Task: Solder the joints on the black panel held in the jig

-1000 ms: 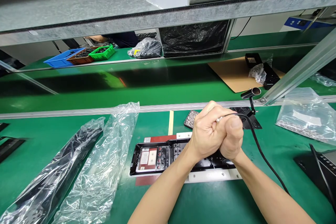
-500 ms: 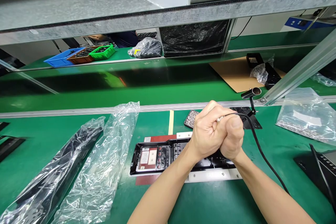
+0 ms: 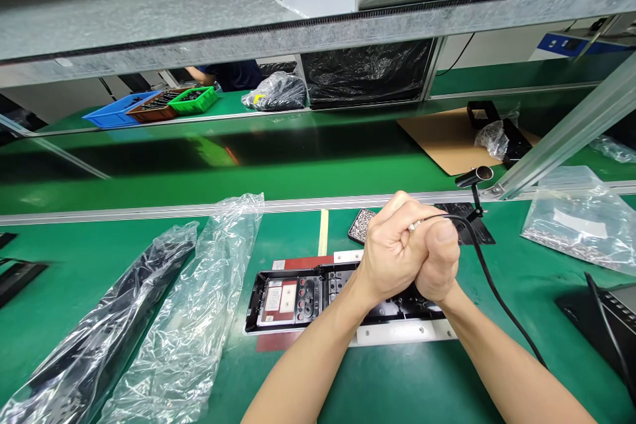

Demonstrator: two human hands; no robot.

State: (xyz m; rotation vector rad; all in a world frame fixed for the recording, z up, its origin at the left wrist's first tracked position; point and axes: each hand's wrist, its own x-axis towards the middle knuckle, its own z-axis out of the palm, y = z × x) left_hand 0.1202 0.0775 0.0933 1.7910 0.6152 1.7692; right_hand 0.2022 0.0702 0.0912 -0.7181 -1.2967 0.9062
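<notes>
My left hand (image 3: 395, 248) and my right hand (image 3: 440, 258) are closed together, pressed side by side above a black housing (image 3: 285, 301). A black cord (image 3: 489, 275) runs into the top of the grip, with a small pale end piece showing by the left fingers. What hangs on this cord, seemingly a tool, is hidden inside my fingers. The housing lies opened out in a fixture with white blocks (image 3: 407, 333) and reddish plates. Labels and a row of round holes show in its left part; my hands and forearms cover much of its right part.
Left lie a bagged black part (image 3: 114, 311) and a clear plastic bag (image 3: 183, 318). Behind my hands are a tray of small screws (image 3: 361, 225) and a black holder (image 3: 474, 177). A bag of small parts (image 3: 581, 218) lies right. A shelf edge (image 3: 248, 33) crosses above; a co-worker sits beyond.
My hands keep the same closed grip over the housing, with hardly any movement. In the background, a co-worker's arm has shifted.
</notes>
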